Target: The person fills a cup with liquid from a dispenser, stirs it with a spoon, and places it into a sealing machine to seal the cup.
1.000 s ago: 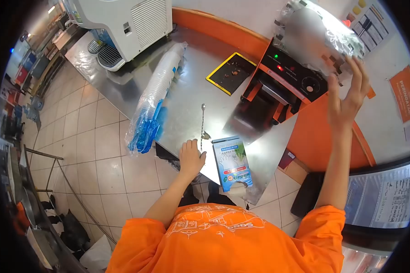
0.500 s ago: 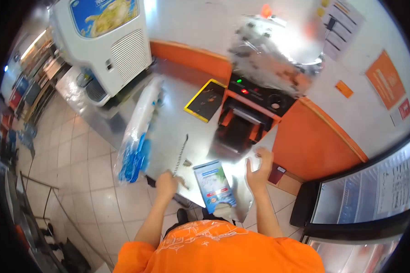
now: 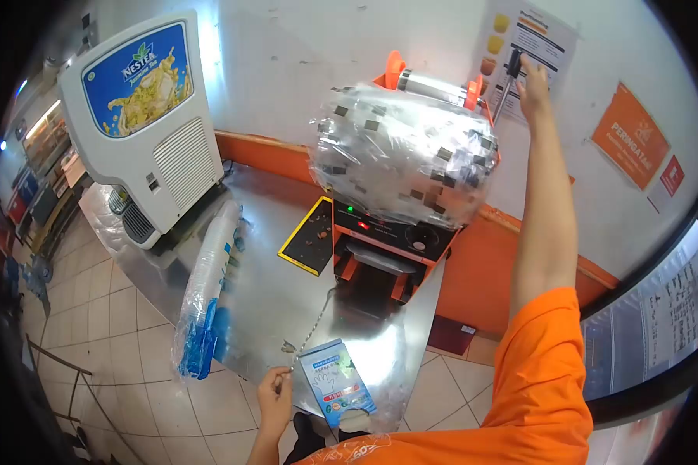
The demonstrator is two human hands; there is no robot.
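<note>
My left hand (image 3: 274,394) is closed around the lower end of a thin twisted metal rod (image 3: 312,329), which slants up over the steel table. My right hand (image 3: 533,87) is raised at the wall, its fingers apart beside the black knob of a lever (image 3: 513,65). That lever belongs to an orange and black cup sealing machine (image 3: 392,232) carrying a roll of clear printed film (image 3: 407,151). Close to my left hand lies a blue and white box of disposable gloves (image 3: 337,380). Near the rod is a small object (image 3: 288,346) I cannot make out.
A white Nestea dispenser (image 3: 182,159) stands at the left back. A long plastic-wrapped stack of cups (image 3: 209,287) lies along the left of the steel table (image 3: 260,310). A yellow-edged black tray (image 3: 310,236) is beside the sealer. A glass-door cooler (image 3: 644,310) stands at right.
My right hand has moved from beside the glove box up to the sealer's lever. My left hand still holds the rod. The camera view has shifted.
</note>
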